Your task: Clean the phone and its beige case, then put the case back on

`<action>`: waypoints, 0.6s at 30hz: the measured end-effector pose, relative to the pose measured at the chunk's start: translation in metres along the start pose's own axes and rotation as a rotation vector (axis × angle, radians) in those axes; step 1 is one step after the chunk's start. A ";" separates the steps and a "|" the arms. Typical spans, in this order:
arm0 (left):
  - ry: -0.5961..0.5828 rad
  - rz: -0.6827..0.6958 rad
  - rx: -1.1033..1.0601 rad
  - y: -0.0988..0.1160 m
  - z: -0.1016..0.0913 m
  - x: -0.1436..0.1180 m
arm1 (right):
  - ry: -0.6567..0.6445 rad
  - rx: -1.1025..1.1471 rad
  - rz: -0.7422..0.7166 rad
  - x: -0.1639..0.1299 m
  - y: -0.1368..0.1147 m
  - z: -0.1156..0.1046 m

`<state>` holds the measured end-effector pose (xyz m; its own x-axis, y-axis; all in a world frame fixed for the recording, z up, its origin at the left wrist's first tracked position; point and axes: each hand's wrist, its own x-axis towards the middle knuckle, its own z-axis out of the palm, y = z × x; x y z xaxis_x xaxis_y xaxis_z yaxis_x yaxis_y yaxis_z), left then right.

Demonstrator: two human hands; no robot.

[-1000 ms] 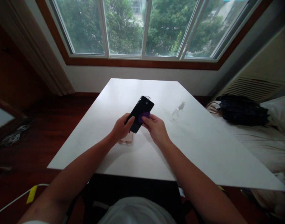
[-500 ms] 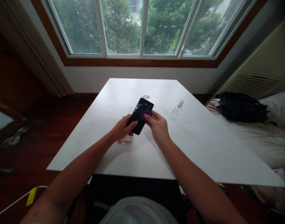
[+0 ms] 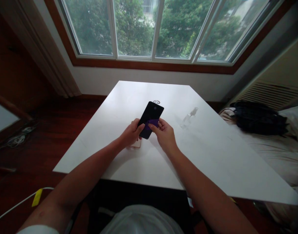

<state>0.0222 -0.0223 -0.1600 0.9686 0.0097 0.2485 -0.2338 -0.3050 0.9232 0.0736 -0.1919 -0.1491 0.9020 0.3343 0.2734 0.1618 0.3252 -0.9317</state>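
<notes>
A black smartphone [image 3: 152,111] is held tilted above the table, gripped along its left side by my left hand [image 3: 132,131], thumb on the near face. My right hand [image 3: 165,132] pinches a small purple cloth [image 3: 154,123] and presses it against the lower half of that face. Below the left hand, a clear phone case with a pinkish edge [image 3: 136,144] lies on the table, partly covered by the hand. Just beyond the phone's top edge is a small ring-shaped object [image 3: 156,102], too small to make out fully.
A transparent spray bottle [image 3: 190,117] lies on the white table [image 3: 207,156], right of my hands. To the right, a black bag [image 3: 260,118] rests on a bed. A window [image 3: 139,61] faces the table's far edge. Cables [image 3: 17,139] lie on the floor at left.
The purple cloth has slid down the phone toward its lower end, with my right hand. The phone's tilt has changed slightly, and the whole view has shifted a little.
</notes>
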 end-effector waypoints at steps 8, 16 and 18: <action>-0.028 0.036 0.019 -0.005 -0.010 0.009 | 0.050 -0.203 -0.055 -0.001 0.008 -0.008; 0.142 0.002 -0.152 0.020 -0.029 0.006 | -0.111 -0.578 -0.173 -0.004 -0.012 -0.017; 0.071 -0.047 -0.156 0.023 -0.031 0.005 | -0.157 -0.664 -0.261 -0.004 -0.016 -0.019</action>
<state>0.0187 0.0005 -0.1283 0.9717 0.0892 0.2188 -0.2040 -0.1511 0.9672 0.0751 -0.2151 -0.1400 0.7407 0.4581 0.4914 0.6177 -0.1767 -0.7663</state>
